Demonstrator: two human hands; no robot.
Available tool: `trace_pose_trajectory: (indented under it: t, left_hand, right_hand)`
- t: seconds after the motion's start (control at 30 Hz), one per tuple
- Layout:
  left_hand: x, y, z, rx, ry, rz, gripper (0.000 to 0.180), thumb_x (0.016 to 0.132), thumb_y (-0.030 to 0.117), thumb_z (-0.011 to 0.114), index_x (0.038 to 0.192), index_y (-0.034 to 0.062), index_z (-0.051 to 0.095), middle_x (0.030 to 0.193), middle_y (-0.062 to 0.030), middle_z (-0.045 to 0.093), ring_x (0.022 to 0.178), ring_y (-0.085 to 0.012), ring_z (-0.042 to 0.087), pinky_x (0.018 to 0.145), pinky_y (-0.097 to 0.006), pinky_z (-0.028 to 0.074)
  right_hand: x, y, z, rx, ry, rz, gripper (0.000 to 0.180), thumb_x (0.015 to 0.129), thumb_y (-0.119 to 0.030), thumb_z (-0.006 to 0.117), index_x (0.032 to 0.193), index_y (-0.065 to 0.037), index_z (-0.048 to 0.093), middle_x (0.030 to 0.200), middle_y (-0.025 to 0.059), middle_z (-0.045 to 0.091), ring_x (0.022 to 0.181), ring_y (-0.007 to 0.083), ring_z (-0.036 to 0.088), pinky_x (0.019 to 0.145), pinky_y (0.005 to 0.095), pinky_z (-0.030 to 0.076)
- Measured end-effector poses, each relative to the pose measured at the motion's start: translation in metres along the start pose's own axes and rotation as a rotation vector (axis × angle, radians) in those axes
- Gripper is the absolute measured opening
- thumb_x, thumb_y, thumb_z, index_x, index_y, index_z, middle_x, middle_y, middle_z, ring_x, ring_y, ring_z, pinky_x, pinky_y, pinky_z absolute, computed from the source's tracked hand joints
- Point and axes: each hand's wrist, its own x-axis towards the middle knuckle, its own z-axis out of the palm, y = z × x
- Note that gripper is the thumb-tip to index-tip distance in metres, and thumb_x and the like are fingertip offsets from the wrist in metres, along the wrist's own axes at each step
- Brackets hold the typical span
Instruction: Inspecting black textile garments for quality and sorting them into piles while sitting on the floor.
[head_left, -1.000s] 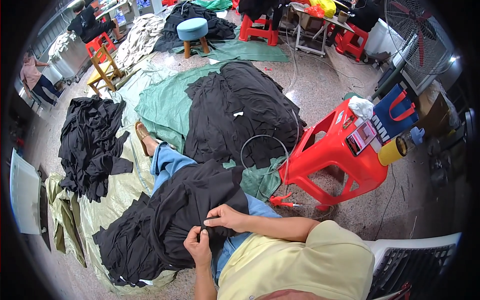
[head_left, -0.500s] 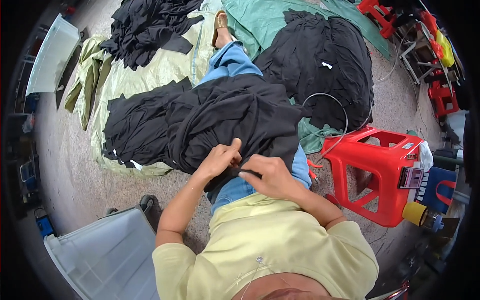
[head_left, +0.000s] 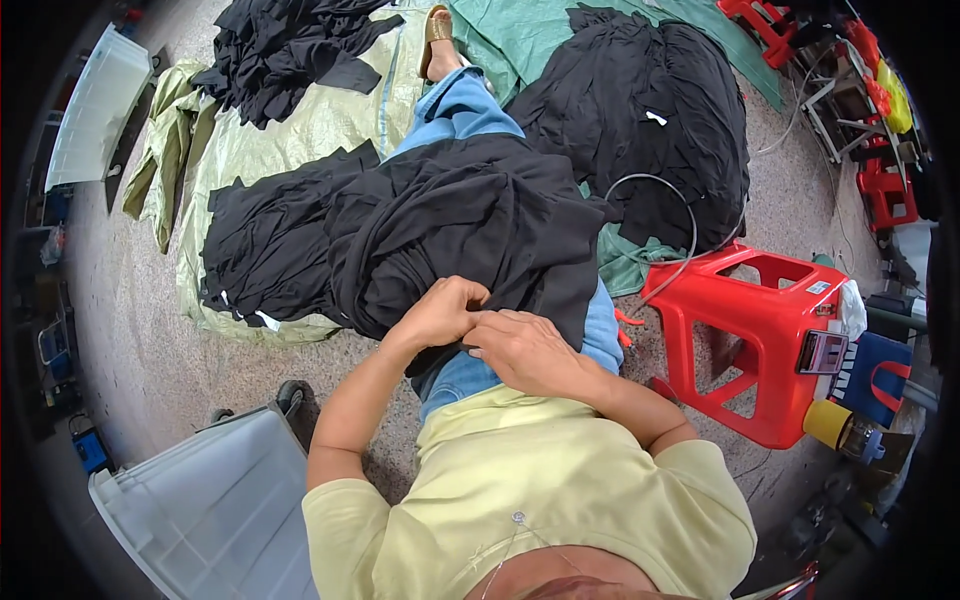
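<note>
A heap of soft black cloth (head_left: 470, 220) lies across my lap, bunched and folded over my blue jeans. At its near edge my left hand (head_left: 438, 315) is closed, with thumb and fingers pinched together on the cloth. My right hand (head_left: 528, 352) presses up against it, its fingers curled over the same edge. The bit of cloth between the fingertips is mostly hidden by the hands. Leftward, the cloth meets a flatter stack of black garments (head_left: 265, 240) with small white tags.
More black garments lie in a pile (head_left: 290, 50) at the far left and a large mound (head_left: 640, 120) at the far right. A red plastic stool (head_left: 750, 340) stands at right, with a grey cable loop beside it. A translucent bin (head_left: 210, 500) sits at lower left.
My right hand has turned palm-down and moved in against the left, covering the cloth edge it pinched. My left thumb, raised before, has folded down.
</note>
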Motion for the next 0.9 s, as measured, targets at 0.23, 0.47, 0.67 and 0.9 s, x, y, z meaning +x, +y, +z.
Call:
trace_pose_trajectory:
  t: [0.23, 0.47, 0.67, 0.9]
  left_hand:
    - [-0.003, 0.019, 0.011, -1.141, 0.258, 0.016, 0.011, 0.099, 0.013, 0.063, 0.095, 0.0035, 0.064, 0.087, 0.0041, 0.064, 0.075, -0.0006, 0.053, 0.066, -0.019, 0.045]
    - [-0.004, 0.029, 0.027, -0.906, 0.498, 0.076, 0.018, 0.095, 0.015, 0.070, 0.084, 0.0017, 0.066, 0.074, 0.0080, 0.056, 0.067, 0.0000, 0.044, 0.056, -0.020, 0.036]
    - [-0.006, 0.026, 0.024, -0.632, 0.589, 0.160, 0.016, 0.093, 0.010, 0.068, 0.089, -0.0053, 0.068, 0.076, 0.0038, 0.061, 0.071, -0.0019, 0.049, 0.062, -0.021, 0.041]
    - [-0.014, 0.023, 0.018, -0.776, 0.455, 0.057, 0.013, 0.092, 0.010, 0.070, 0.085, -0.0018, 0.072, 0.074, 0.0059, 0.061, 0.065, -0.0009, 0.048, 0.059, -0.019, 0.037]
  right_hand:
    - [0.000, 0.002, -0.006, -0.051, 0.017, 0.025, 0.021, 0.083, -0.004, 0.066, 0.103, -0.004, 0.065, 0.092, 0.0092, 0.060, 0.086, 0.0289, 0.061, 0.072, 0.0395, 0.051]
    - [0.002, 0.004, -0.004, 0.033, 0.143, 0.062, 0.019, 0.080, 0.001, 0.068, 0.099, -0.003, 0.065, 0.085, 0.0124, 0.060, 0.077, 0.0318, 0.062, 0.065, 0.0405, 0.050]
    - [0.005, 0.017, -0.020, -0.066, 0.446, 0.055, 0.017, 0.081, 0.000, 0.071, 0.096, -0.003, 0.063, 0.084, 0.0120, 0.057, 0.072, 0.0336, 0.062, 0.060, 0.0402, 0.050]
    - [0.008, 0.016, -0.020, -0.044, 0.435, 0.039, 0.021, 0.076, 0.005, 0.073, 0.094, 0.000, 0.062, 0.086, 0.0127, 0.057, 0.075, 0.0324, 0.062, 0.063, 0.0387, 0.050]
